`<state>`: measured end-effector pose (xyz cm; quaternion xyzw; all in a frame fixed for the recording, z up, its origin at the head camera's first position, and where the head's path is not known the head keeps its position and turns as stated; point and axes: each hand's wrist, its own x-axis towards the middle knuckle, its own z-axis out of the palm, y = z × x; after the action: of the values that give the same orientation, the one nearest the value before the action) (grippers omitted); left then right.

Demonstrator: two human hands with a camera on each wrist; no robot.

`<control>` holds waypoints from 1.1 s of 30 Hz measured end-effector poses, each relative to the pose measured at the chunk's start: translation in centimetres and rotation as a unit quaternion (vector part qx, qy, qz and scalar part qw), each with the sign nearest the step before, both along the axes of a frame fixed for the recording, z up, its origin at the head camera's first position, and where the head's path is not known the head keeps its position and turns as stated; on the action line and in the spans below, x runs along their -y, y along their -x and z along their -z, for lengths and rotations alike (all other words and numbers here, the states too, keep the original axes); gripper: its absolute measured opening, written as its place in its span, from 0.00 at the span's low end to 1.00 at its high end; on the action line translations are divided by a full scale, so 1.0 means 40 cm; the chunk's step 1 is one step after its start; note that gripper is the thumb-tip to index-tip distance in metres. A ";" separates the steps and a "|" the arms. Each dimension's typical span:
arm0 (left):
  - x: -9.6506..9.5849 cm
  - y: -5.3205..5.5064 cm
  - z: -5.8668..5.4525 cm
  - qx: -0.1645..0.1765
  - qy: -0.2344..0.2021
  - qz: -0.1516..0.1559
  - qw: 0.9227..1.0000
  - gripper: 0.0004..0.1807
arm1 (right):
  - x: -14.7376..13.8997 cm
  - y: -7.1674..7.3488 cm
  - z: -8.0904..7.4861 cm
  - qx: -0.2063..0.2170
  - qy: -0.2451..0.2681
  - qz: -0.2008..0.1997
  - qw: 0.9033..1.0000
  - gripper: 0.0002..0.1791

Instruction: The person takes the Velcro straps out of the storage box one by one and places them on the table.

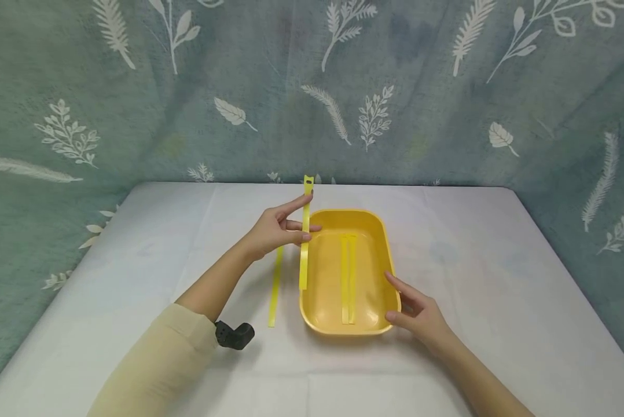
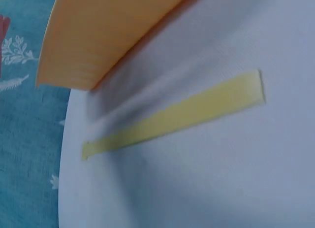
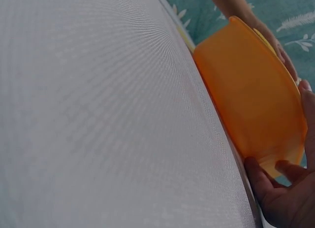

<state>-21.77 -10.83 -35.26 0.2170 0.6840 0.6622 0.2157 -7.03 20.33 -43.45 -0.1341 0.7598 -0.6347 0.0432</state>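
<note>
Left grip point(image 1: 276, 229) holds one yellow strip point(image 1: 304, 263), pinched between thumb and fingers at the left side of a yellow tray point(image 1: 373, 272). Right grip point(image 1: 420, 313) clasps the tray's right edge. Between the grips, a pair of matching strips point(image 1: 345, 281) lies inside the tray; below the left grip, a loose strip point(image 1: 275, 289) lies on the white table point(image 1: 499, 278).

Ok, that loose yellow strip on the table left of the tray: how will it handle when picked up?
The loose strip is probably fairly stiff, since the held strip in the left hand looks straight rather than drooping. It looks thin and narrow, so likely light. Lying flat on the white tabletop, it may be fiddly to get hold of.
</note>
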 end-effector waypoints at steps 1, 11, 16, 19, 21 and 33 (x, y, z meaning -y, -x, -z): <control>0.004 -0.005 0.000 -0.004 0.000 0.003 1.000 0.45 | -0.001 -0.002 0.000 -0.001 0.000 0.001 1.000 0.37; 0.063 -0.065 -0.012 -0.034 0.023 0.016 0.999 0.45 | -0.003 -0.001 -0.001 0.000 0.005 0.000 1.000 0.36; 0.089 -0.094 -0.024 -0.041 0.027 0.026 0.998 0.47 | -0.004 -0.002 0.000 0.000 0.004 0.002 1.000 0.36; 0.108 -0.106 -0.020 -0.043 0.037 0.025 0.998 0.47 | -0.005 -0.002 0.000 0.002 0.004 0.002 1.000 0.36; 0.120 -0.112 -0.014 -0.044 0.049 0.020 0.998 0.47 | -0.005 -0.002 0.000 0.003 0.004 0.001 1.000 0.36; 0.189 -0.120 0.054 -0.054 0.115 0.000 0.992 0.48 | -0.007 0.001 0.002 0.003 0.014 -0.001 1.000 0.36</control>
<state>-16.99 -18.39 -37.42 0.2258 0.7662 0.5666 0.2021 -7.08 20.61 -43.51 -0.1338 0.7507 -0.6455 0.0439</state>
